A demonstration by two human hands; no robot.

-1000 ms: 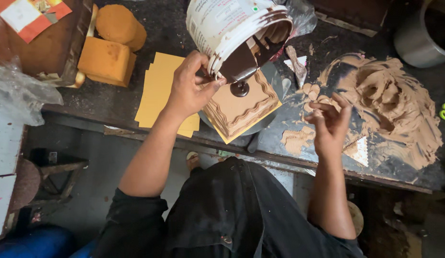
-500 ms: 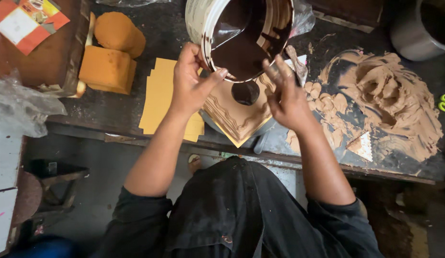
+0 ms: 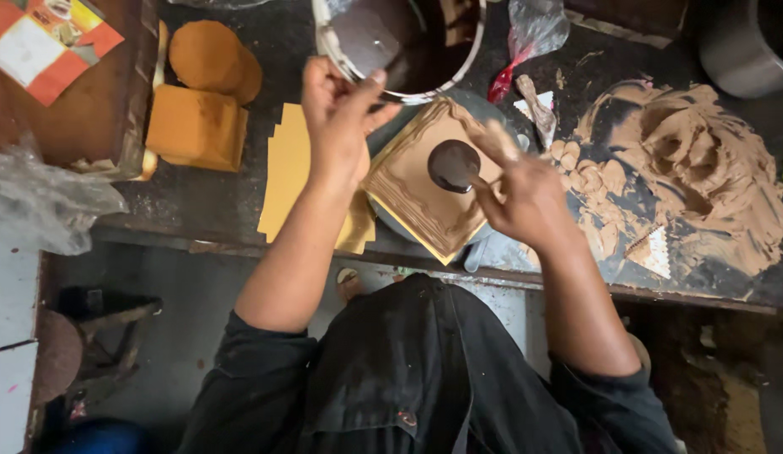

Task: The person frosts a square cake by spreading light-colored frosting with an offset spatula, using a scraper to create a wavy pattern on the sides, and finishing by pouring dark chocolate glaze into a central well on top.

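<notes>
The white bucket [image 3: 400,50], tipped over the mould half a second ago, now sits further back on the dark worktop [image 3: 198,210], its rim gripped by the left hand [image 3: 341,126], arm stretched forward. The right hand [image 3: 526,197], wrist bent inward, pinches a small stick at the brown pool in the square golden mould [image 3: 408,206] between both arms. Yellow sheets [image 3: 286,168] lie under the left forearm; brown paste [image 3: 703,168] is smeared to the right.

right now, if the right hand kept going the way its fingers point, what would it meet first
The right hand points up and left, so it would likely first meet the dark brown puddle on the gold square tray, then the tilted bucket. Depth is hard to judge from above.
</notes>
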